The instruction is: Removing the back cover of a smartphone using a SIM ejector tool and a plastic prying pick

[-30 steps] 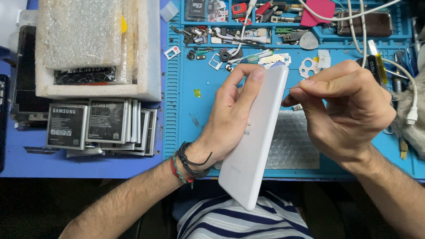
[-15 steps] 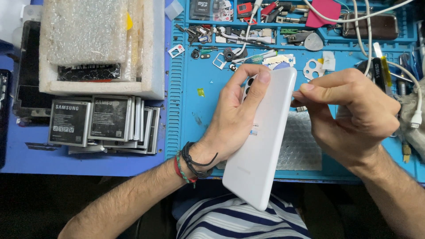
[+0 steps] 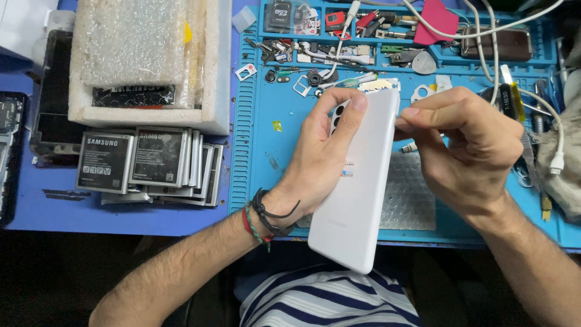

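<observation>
- While it is held tilted above the blue mat, the white phone point(image 3: 357, 181) shows its back, with its camera end away from the person and its lower end over the striped shirt point(image 3: 321, 303).
- The left hand point(image 3: 324, 157) wraps the phone's left edge; its grip is closed round the body, the fingertips curling over the top near the camera lenses.
- The right hand point(image 3: 466, 151) sits at the phone's upper right edge, its grip pinched nearly shut, thumb and forefinger meeting at the side rail. Whether they pinch a small tool or pin I cannot tell.
- Judging by that pinch, the step in hand looks like work on the side of the phone, perhaps at the card tray or the seam of the back cover.
- The next move would call for a steady left hold and a fine, straight push or pull along the phone's edge, without slipping.
- Under the phone lies the blue work mat point(image 3: 266, 181) on the table, with a grey textured pad point(image 3: 408, 194) just right of the phone.
- Beyond the phone, the mat's compartments hold small parts, picks and screws, crossed by a white cable point(image 3: 484, 33).
- Well left of the phone stands a row of grey phone batteries point(image 3: 151, 163), and behind them a white foam box point(image 3: 151, 115) with bubble wrap.
</observation>
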